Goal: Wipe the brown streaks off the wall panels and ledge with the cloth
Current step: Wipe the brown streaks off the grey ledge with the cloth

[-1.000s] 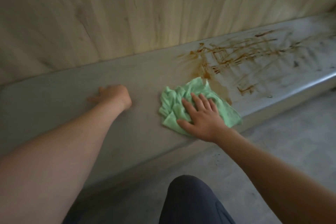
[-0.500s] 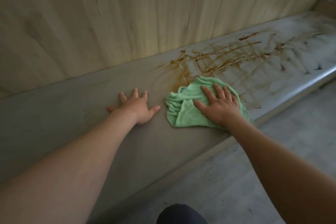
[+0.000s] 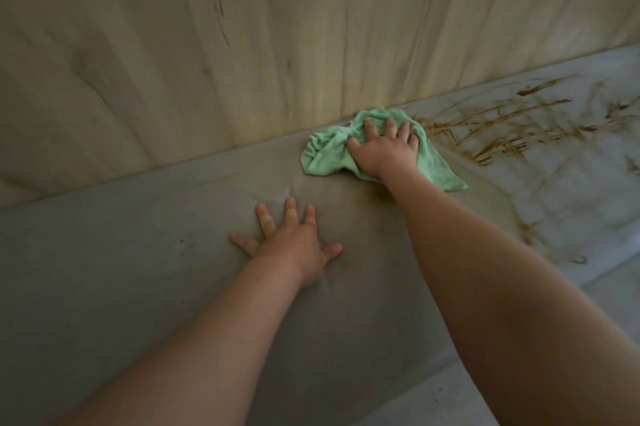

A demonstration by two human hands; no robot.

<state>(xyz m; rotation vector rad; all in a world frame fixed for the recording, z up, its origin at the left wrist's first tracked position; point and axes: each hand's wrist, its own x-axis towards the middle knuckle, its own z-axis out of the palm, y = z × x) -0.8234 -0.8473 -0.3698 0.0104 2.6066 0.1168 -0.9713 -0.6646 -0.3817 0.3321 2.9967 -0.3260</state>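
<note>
– Head view, looking down over both forearms. Where is the cloth [image 3: 323,157]?
– It is pale green and crumpled, lying on the grey ledge [image 3: 138,252] close to the seam with the wall panels [image 3: 242,45]. I cannot tell whether its far edge touches them.
– And the right hand [image 3: 384,145]?
– It is on top of the cloth, palm down. The fingers are spread and fairly straight, pressing the fabric onto the ledge.
– The left hand [image 3: 294,245]?
– It lies flat on bare ledge, nearer the camera and left of the cloth. The fingers are splayed and it holds nothing. It is apart from the cloth.
– The brown streaks [image 3: 502,128]?
– They start just right of the cloth, a tangle of crossing lines over the lighter part of the ledge, running toward the frame's right edge. A fainter brownish smear sits nearer the camera, beside the right forearm.
– The panels themselves?
– They are pale wood grain with a few thin dark marks, which could be stain or grain.
– Anything else?
– A strip of pale floor [image 3: 450,401] shows at bottom right, below the ledge's front edge.
</note>
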